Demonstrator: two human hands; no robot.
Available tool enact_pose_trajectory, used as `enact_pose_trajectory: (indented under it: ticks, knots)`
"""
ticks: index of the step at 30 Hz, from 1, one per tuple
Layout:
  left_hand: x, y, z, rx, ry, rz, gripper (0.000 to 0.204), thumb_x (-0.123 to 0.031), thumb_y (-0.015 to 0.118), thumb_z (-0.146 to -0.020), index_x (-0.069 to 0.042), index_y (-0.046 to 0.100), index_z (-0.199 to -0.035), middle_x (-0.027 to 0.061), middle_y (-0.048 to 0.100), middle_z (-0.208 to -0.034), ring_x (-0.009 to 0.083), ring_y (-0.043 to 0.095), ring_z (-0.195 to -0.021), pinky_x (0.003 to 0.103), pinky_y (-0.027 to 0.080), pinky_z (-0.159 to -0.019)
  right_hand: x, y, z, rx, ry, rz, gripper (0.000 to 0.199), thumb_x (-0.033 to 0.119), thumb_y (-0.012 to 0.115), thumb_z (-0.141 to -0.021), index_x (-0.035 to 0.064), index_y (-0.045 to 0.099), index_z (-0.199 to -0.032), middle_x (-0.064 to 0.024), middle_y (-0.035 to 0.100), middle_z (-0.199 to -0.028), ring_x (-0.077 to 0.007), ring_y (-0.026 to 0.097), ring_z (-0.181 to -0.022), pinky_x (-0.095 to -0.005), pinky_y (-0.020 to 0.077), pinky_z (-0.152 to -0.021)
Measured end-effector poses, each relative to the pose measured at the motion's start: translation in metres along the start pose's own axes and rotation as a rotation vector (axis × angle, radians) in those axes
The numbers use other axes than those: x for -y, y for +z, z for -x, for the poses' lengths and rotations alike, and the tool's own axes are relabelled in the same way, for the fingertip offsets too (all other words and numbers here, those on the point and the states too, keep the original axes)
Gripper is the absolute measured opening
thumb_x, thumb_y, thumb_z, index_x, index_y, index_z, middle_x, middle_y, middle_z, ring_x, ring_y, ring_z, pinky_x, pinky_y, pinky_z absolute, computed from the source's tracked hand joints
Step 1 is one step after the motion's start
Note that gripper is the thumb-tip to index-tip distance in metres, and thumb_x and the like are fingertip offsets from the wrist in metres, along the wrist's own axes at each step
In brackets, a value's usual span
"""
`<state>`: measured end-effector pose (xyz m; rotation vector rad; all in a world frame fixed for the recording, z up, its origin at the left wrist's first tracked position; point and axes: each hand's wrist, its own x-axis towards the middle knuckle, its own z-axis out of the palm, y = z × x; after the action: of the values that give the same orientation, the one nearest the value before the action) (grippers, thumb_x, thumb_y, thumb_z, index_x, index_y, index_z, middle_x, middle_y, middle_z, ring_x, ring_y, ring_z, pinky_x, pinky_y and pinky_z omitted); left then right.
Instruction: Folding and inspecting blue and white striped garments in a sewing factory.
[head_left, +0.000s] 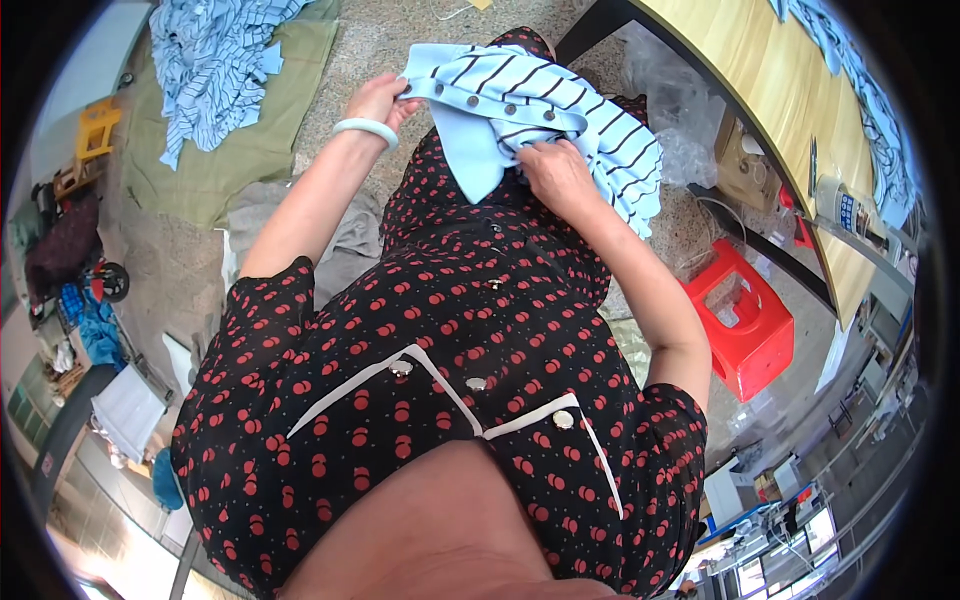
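Note:
A light blue garment (540, 110) with dark stripes, a plain blue collar and a row of snap buttons is held up in front of my lap. My left hand (378, 100), with a pale bangle on its wrist, pinches the garment's upper left edge. My right hand (556, 172) grips the bunched fabric lower down, just right of the collar point. Below them hangs my dark dress with red dots and white trim.
A pile of similar blue striped garments (215, 60) lies on a green cloth (250, 150) on the floor at the upper left. A wooden table (790, 110) runs along the right, with clear plastic bags (670, 100) beside it and a red plastic stool (745, 320) underneath.

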<state>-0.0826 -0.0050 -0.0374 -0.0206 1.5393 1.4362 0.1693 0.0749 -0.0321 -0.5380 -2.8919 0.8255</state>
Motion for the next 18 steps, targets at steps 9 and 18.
enact_pose_trajectory:
  ticks: [9, 18]
  knots:
    - [-0.044, 0.048, 0.075, 0.481, -0.087, 0.075, 0.022, -0.009, 0.056, -0.08, 0.001, 0.056, -0.1, 0.005, 0.058, -0.084, 0.0107, 0.058, -0.07, 0.019, 0.05, -0.059, 0.088, -0.038, -0.038, -0.181, -0.182, -0.496, 0.013, 0.001, 0.052, -0.073, 0.0054, 0.057, -0.084, -0.0123, 0.053, -0.07, -0.0296, 0.054, -0.065, -0.0351, 0.0437, -0.059]
    - [0.015, 0.015, 0.052, 0.222, -0.034, -0.166, 0.02, -0.009, 0.053, -0.082, -0.001, 0.054, -0.1, 0.0086, 0.056, -0.088, 0.0142, 0.057, -0.076, 0.022, 0.048, -0.062, 0.052, -0.023, -0.023, -0.027, 0.158, -0.585, 0.013, 0.015, 0.056, -0.077, 0.0044, 0.06, -0.083, -0.0145, 0.058, -0.072, -0.0303, 0.057, -0.067, -0.0345, 0.0449, -0.06]
